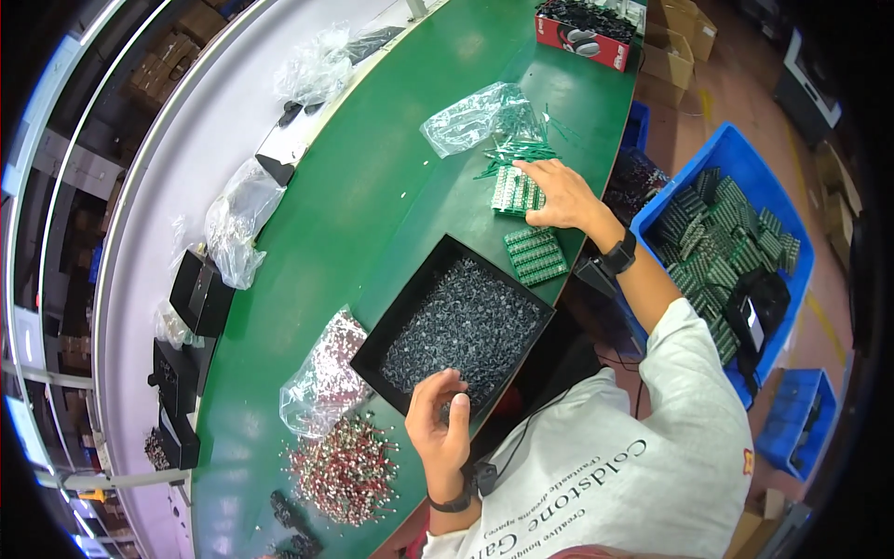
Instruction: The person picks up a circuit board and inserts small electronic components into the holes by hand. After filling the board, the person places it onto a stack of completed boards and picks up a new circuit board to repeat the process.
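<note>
My right hand (565,197) grips a green-and-white circuit board panel (515,191), thumb at its near edge and fingers at its far edge. Close by, a second green circuit board panel (535,255) lies flat on the table. A black tray (372,349) filled with small dark parts (466,326) stands in front of me. Over the tray's near left corner hovers my left hand (440,430), its fingers loosely curled and the thumb apart from them. Nothing shows between those fingers. Thin green strips (521,149) lie just beyond the gripped panel.
A clear bag (470,119) lies beyond the panels on the green table (372,186). Left of the tray are a bag of small parts (326,373) and a red-and-silver pile (345,470). A blue bin (717,154) of boards stands right; a red box (582,42) sits far.
</note>
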`<state>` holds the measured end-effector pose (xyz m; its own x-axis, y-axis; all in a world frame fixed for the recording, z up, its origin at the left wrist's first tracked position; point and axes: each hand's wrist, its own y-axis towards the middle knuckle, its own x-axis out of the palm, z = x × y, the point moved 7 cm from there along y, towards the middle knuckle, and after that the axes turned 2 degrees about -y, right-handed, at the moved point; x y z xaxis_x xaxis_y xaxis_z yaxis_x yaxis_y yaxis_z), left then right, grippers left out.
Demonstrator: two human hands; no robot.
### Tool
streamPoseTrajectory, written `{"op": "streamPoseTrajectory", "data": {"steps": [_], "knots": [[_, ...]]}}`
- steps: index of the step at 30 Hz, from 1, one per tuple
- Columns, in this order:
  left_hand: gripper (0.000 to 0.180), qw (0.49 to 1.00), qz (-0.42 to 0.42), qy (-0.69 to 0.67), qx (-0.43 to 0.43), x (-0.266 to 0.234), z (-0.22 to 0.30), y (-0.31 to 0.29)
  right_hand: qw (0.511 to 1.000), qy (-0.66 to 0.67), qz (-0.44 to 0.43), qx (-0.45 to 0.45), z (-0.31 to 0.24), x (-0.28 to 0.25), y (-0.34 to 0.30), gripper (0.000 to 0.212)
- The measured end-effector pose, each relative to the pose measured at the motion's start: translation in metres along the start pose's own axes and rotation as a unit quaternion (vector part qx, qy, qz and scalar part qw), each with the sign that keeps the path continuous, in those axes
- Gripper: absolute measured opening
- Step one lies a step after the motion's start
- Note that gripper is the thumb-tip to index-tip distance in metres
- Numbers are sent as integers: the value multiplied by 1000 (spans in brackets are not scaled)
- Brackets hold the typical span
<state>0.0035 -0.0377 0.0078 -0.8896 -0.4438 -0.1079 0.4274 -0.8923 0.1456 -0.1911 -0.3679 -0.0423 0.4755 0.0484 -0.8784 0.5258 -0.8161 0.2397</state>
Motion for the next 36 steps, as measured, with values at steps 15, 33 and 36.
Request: {"op": "streamPoseTrajectory", "data": {"steps": [15,33,36], "knots": [[29,1000,-5,-6,2,-2,-1,-1,984,74,-53,-156,-52,-18,-70,82],[29,1000,3,-20,4,-3,-4,-1,984,-12,-76,-161,-57,-5,-80,96],[30,1000,1,-27,8,-3,-4,-3,988,-4,-43,-148,-58,-19,-84,95]]}}
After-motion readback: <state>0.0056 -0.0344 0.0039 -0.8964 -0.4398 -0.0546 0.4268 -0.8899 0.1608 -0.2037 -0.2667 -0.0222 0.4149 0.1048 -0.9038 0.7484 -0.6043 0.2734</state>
